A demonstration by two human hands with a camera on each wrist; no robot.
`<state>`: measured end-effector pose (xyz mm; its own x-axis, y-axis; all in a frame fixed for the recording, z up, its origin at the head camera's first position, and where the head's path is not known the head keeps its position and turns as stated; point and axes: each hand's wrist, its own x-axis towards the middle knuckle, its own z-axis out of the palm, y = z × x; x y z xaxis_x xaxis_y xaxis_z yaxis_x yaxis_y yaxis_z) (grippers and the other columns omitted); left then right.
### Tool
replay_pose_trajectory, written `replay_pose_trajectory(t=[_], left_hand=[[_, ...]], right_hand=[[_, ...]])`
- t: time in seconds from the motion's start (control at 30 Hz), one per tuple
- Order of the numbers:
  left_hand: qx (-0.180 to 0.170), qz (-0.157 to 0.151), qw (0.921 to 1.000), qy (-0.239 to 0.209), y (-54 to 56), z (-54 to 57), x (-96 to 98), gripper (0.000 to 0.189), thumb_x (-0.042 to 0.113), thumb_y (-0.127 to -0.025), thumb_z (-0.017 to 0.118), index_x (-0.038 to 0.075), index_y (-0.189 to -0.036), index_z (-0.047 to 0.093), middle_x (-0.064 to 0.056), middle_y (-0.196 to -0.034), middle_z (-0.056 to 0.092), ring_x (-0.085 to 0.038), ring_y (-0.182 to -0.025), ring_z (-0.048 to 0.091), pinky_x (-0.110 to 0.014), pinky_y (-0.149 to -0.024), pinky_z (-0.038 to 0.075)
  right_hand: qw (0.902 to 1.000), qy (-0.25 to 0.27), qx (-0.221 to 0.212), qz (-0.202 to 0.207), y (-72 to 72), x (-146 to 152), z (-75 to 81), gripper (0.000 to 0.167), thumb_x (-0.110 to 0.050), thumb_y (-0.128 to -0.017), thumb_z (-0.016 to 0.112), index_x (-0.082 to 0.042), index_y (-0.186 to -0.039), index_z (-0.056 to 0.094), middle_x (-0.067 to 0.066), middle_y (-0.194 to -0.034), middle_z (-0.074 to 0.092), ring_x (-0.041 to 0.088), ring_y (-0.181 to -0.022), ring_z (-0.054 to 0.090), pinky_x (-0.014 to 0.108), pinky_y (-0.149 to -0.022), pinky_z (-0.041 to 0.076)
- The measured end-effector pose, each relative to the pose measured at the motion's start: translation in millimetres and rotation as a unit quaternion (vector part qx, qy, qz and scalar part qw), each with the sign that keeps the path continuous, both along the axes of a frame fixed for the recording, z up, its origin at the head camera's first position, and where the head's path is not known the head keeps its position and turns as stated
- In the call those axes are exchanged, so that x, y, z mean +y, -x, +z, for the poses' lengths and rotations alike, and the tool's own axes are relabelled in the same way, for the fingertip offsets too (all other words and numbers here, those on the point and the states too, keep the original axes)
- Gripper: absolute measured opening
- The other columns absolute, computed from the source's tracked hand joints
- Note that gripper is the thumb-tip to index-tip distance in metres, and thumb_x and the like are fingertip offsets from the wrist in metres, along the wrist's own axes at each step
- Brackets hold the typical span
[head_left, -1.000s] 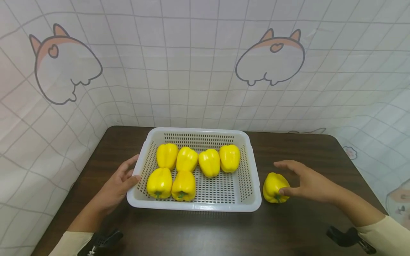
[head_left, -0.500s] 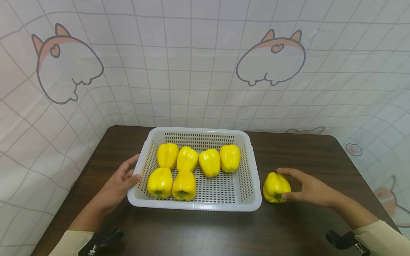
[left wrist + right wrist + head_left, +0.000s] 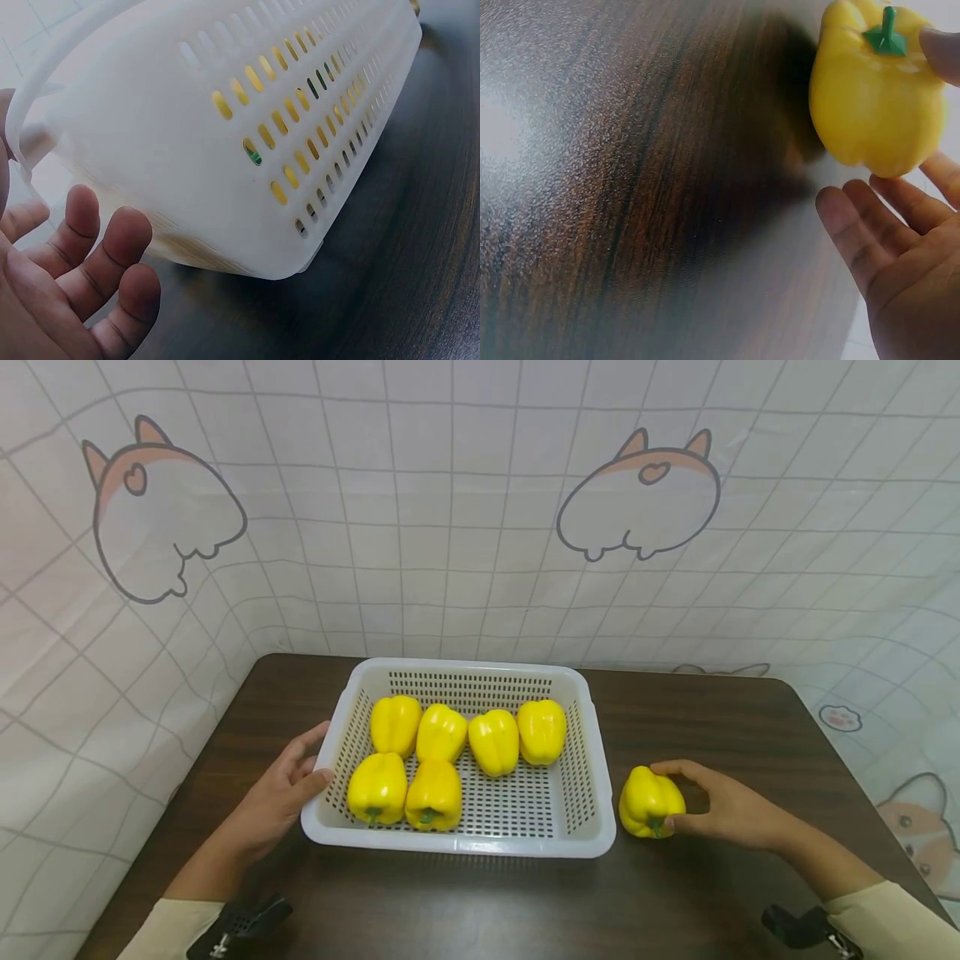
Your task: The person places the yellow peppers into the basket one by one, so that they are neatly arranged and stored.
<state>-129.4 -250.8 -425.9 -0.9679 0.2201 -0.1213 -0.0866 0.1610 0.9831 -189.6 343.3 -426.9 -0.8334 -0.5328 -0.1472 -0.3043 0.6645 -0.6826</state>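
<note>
My left hand holds the left rim of a white plastic basket, its thumb over the edge. In the left wrist view several fingers curl outside the slotted basket wall. Several yellow bell peppers lie in the basket, among them a front-left pepper and a back-right pepper. To the basket's right, my right hand pinches another yellow bell pepper between thumb and index finger. The right wrist view shows this pepper's green stem near the thumb, while the other fingers extend below it.
The basket stands on a dark wood-grain table. Behind and at both sides hangs a white grid-patterned cloth with cartoon corgi prints. A black wrist mount shows at the left sleeve, another mount at the right.
My right hand has closed in on the loose pepper, its index finger coming down onto it beside the thumb. The left hand stays at the basket rim.
</note>
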Motion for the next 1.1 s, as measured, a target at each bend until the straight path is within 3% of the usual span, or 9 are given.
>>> replay_pose_trajectory(t=[0.17, 0.37, 0.63, 0.97, 1.1], left_hand=[[-0.005, 0.003, 1.0000, -0.004, -0.1, 0.7, 0.5, 0.079, 0.015, -0.105, 0.057, 0.015, -0.164, 0.005, -0.034, -0.146, 0.042, -0.032, -0.106, 0.069, -0.046, -0.080, 0.061], [-0.002, -0.001, 1.0000, -0.005, -1.2, 1.6, 0.9, 0.079, 0.015, -0.106, 0.056, 0.014, -0.164, 0.004, -0.036, -0.146, 0.042, -0.034, -0.105, 0.069, -0.046, -0.079, 0.061], [-0.003, -0.001, 1.0000, -0.003, 0.3, -0.3, -0.5, 0.079, 0.016, -0.105, 0.057, 0.015, -0.164, 0.004, -0.035, -0.146, 0.042, -0.031, -0.105, 0.069, -0.047, -0.080, 0.061], [0.002, 0.000, 1.0000, 0.007, 1.6, -3.8, -2.5, 0.078, 0.016, -0.105, 0.057, 0.014, -0.164, 0.005, -0.035, -0.145, 0.043, -0.032, -0.105, 0.069, -0.048, -0.080, 0.061], [0.002, -0.001, 1.0000, 0.003, 1.5, -2.7, -2.1, 0.078, 0.016, -0.105, 0.057, 0.015, -0.164, 0.006, -0.035, -0.145, 0.043, -0.032, -0.105, 0.069, -0.047, -0.080, 0.061]], right_hand=[[0.9999, 0.007, -0.007, 0.004, 0.7, 1.0, -0.2, 0.070, -0.033, -0.087, 0.083, -0.011, -0.144, 0.050, 0.016, -0.144, 0.053, 0.040, -0.125, 0.055, 0.053, -0.094, 0.055], [0.9997, -0.004, -0.001, -0.024, 1.5, 1.2, 4.3, 0.074, -0.038, -0.084, 0.084, -0.013, -0.144, 0.050, 0.013, -0.143, 0.055, 0.035, -0.121, 0.059, 0.044, -0.091, 0.058], [0.9992, 0.009, 0.030, -0.024, 7.1, 2.8, 32.3, 0.075, -0.037, -0.085, 0.085, -0.016, -0.146, 0.049, 0.009, -0.142, 0.055, 0.032, -0.121, 0.057, 0.035, -0.092, 0.057], [0.9979, 0.019, 0.060, -0.011, 13.9, -7.6, 66.3, 0.077, -0.034, -0.085, 0.085, -0.013, -0.149, 0.047, 0.008, -0.144, 0.053, 0.030, -0.124, 0.055, 0.031, -0.093, 0.056], [0.9975, 0.020, 0.068, -0.004, 13.2, -11.2, 72.9, 0.078, -0.032, -0.085, 0.085, -0.013, -0.150, 0.047, 0.010, -0.147, 0.051, 0.033, -0.126, 0.054, 0.043, -0.094, 0.056]])
